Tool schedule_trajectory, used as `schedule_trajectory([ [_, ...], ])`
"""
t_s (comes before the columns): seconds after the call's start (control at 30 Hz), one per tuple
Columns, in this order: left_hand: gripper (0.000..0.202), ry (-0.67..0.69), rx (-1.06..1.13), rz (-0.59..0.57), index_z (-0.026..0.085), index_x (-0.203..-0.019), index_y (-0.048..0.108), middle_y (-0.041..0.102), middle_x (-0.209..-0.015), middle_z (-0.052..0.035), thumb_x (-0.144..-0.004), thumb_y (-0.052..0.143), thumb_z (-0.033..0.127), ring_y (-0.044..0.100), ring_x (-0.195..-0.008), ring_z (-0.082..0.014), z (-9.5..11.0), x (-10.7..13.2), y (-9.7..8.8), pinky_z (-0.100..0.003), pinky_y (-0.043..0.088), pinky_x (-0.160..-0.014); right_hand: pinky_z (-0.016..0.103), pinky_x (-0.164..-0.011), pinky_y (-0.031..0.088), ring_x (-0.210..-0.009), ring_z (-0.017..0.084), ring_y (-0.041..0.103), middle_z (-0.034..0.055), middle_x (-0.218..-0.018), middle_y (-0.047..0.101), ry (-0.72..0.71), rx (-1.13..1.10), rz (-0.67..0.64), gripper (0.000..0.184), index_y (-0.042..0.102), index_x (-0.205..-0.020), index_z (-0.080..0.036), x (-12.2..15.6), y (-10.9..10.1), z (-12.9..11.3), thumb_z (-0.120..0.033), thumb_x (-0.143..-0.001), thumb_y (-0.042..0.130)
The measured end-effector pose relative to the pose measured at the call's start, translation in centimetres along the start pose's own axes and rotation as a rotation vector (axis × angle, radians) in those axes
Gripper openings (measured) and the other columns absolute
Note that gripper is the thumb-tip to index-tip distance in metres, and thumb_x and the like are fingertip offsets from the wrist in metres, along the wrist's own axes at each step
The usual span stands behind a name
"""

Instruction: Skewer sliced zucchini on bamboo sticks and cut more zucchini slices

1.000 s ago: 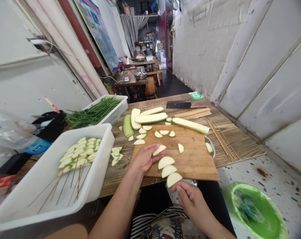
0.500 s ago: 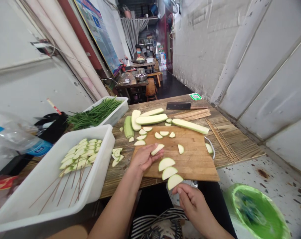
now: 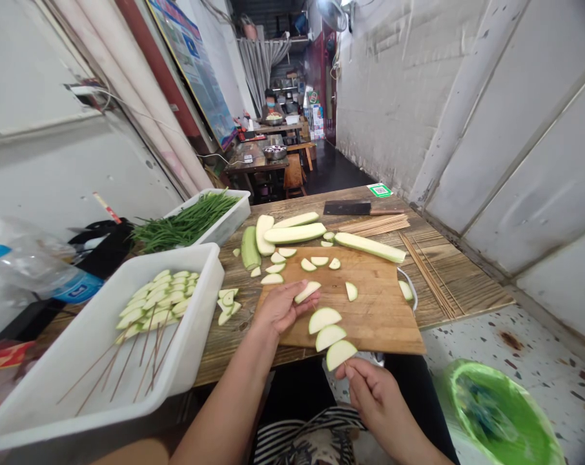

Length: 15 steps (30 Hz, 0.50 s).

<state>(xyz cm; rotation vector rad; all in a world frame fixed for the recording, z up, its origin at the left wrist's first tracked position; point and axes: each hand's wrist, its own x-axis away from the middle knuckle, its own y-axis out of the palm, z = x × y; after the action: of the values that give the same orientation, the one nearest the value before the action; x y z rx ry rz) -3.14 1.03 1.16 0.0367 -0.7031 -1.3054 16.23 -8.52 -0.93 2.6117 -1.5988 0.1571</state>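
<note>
Between the fingers of my left hand is a half-moon zucchini slice, held over the cutting board. My right hand pinches the near end of a skewer, most of which is hidden behind three threaded zucchini slices. The skewer's far end points toward the slice in my left hand; whether it has entered that slice I cannot tell. Loose slices lie on the board. Long zucchini pieces rest behind it.
A white tub of skewered slices stands left, with a tray of green stalks behind. A cleaver and bamboo skewers lie on the table's far and right side. A green bin stands on the floor. A person sits far back.
Both hands, the slice and the skewer keep nearly the same positions. The whole view has shifted very slightly.
</note>
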Motion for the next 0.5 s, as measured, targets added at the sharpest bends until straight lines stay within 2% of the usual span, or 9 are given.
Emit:
schedule_trajectory([
  [0.5, 0.012, 0.006, 0.000, 0.010, 0.003, -0.074, 0.066, 0.068, -0.073, -0.0130, -0.077, 0.058, 0.011, 0.065, -0.065, -0.0172, 0.27, 0.21, 0.47, -0.027, 0.057, -0.061, 0.021, -0.041, 0.017, -0.044, 0.008, 0.023, -0.0093, -0.049, 0.026, 0.012, 0.010, -0.001, 0.031, 0.050, -0.078, -0.016, -0.19, -0.05, -0.25, -0.043, -0.090, 0.038],
])
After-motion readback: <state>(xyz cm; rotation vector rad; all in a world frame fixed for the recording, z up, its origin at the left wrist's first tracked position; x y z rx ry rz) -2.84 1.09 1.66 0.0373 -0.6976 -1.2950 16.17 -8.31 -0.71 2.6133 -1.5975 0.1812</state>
